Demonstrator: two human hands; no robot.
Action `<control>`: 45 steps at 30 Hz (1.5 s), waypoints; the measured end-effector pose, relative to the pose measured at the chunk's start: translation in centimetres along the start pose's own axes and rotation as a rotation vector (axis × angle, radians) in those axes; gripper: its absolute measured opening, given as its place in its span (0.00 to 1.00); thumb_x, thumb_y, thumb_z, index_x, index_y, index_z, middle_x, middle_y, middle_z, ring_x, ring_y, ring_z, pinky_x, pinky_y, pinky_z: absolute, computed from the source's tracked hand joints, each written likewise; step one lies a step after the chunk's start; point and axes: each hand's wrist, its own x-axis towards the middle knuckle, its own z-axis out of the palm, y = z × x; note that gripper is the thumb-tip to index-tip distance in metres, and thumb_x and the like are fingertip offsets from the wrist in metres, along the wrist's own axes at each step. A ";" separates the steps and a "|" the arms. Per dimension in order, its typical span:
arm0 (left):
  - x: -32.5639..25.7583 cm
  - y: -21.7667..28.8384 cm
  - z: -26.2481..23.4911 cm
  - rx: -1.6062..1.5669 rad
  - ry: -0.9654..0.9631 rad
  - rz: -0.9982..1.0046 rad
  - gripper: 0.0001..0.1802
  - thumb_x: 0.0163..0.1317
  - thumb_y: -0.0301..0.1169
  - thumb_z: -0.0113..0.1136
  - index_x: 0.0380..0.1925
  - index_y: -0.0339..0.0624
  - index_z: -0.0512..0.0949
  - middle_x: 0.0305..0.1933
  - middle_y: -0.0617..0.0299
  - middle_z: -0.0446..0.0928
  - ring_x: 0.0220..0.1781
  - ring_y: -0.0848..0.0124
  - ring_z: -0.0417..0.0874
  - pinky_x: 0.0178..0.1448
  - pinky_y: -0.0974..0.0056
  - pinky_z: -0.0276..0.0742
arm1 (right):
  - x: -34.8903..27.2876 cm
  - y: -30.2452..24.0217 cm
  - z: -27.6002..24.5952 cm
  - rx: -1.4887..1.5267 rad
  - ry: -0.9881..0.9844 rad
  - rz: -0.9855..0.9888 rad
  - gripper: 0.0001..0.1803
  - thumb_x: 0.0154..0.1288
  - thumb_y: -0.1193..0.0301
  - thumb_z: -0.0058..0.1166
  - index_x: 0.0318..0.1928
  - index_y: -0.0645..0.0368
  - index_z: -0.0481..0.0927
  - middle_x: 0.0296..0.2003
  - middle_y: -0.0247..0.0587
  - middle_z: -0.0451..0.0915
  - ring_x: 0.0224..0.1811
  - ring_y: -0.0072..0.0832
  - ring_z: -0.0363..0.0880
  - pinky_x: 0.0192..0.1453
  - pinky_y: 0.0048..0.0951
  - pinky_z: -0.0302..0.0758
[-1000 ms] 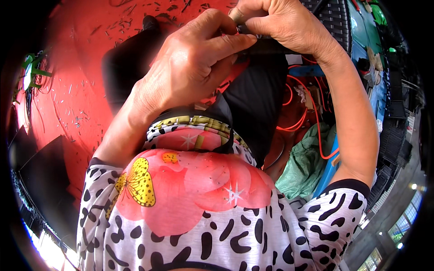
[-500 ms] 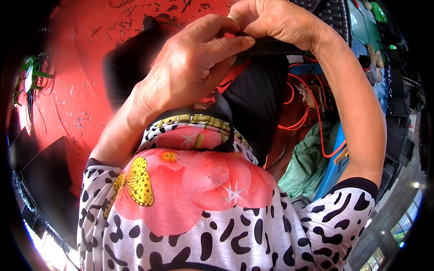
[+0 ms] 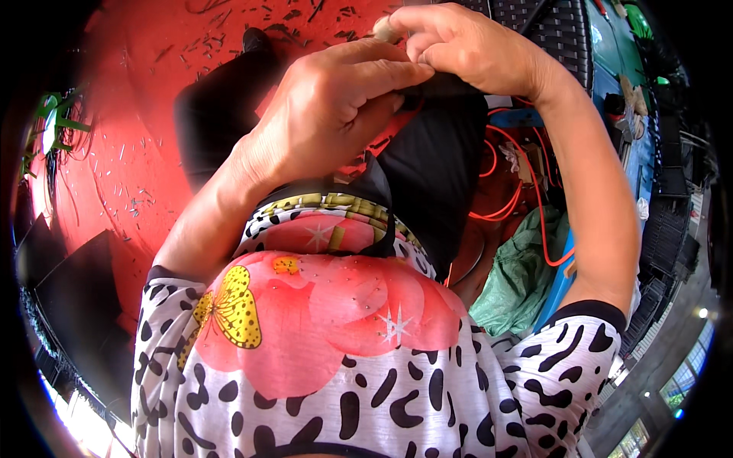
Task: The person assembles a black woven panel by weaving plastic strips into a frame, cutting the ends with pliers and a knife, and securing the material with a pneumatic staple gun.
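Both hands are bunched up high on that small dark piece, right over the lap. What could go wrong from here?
The small dark piece, pinched between the left hand and right hand, could slip and drop onto the red floor, which is littered with small scraps. The hands hide most of it, so the grip is hard to judge. The loose orange wires nearby might snag the right forearm.

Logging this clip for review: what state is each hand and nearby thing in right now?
left hand: closed, fingers curled onto a dark thin piece
right hand: closed, pinching the same piece from above
orange wires: loose, looped on the red floor
green bag: crumpled, lying beside the wires
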 end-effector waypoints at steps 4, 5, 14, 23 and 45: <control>0.4 -0.2 -0.7 -0.012 -0.027 -0.063 0.19 0.53 0.15 0.58 0.46 0.35 0.79 0.41 0.52 0.79 0.41 0.62 0.83 0.42 0.67 0.77 | -3.3 -1.2 2.4 -0.431 0.553 -0.237 0.14 0.55 0.80 0.53 0.44 0.65 0.77 0.37 0.42 0.80 0.42 0.26 0.80 0.49 0.26 0.75; 0.6 -0.2 -0.9 -0.037 -0.026 -0.058 0.18 0.53 0.15 0.57 0.46 0.35 0.78 0.41 0.52 0.79 0.42 0.62 0.83 0.45 0.67 0.77 | -3.9 -1.2 3.0 -0.462 0.598 -0.413 0.14 0.52 0.79 0.57 0.42 0.66 0.76 0.37 0.45 0.79 0.41 0.30 0.80 0.47 0.28 0.76; 0.4 -0.5 -1.2 -0.145 -0.032 -0.142 0.18 0.50 0.14 0.58 0.43 0.34 0.79 0.43 0.52 0.80 0.44 0.63 0.83 0.49 0.65 0.78 | -2.7 1.0 6.7 -0.842 0.899 -0.673 0.09 0.48 0.72 0.64 0.32 0.54 0.79 0.39 0.39 0.76 0.38 0.36 0.77 0.40 0.37 0.73; 0.2 0.4 -1.3 -0.278 -0.031 -0.391 0.27 0.51 0.19 0.61 0.55 0.38 0.72 0.43 0.56 0.80 0.46 0.70 0.81 0.52 0.66 0.77 | -3.2 1.1 6.7 -0.805 0.851 -0.693 0.09 0.47 0.76 0.62 0.30 0.59 0.76 0.36 0.42 0.76 0.37 0.39 0.78 0.38 0.37 0.76; 2.2 -0.7 -1.0 0.029 0.040 -0.154 0.13 0.50 0.22 0.69 0.37 0.36 0.78 0.32 0.61 0.79 0.32 0.75 0.81 0.37 0.70 0.75 | -1.4 -0.8 0.8 -0.062 0.401 -0.161 0.10 0.55 0.81 0.53 0.39 0.67 0.77 0.30 0.41 0.79 0.35 0.25 0.78 0.43 0.25 0.73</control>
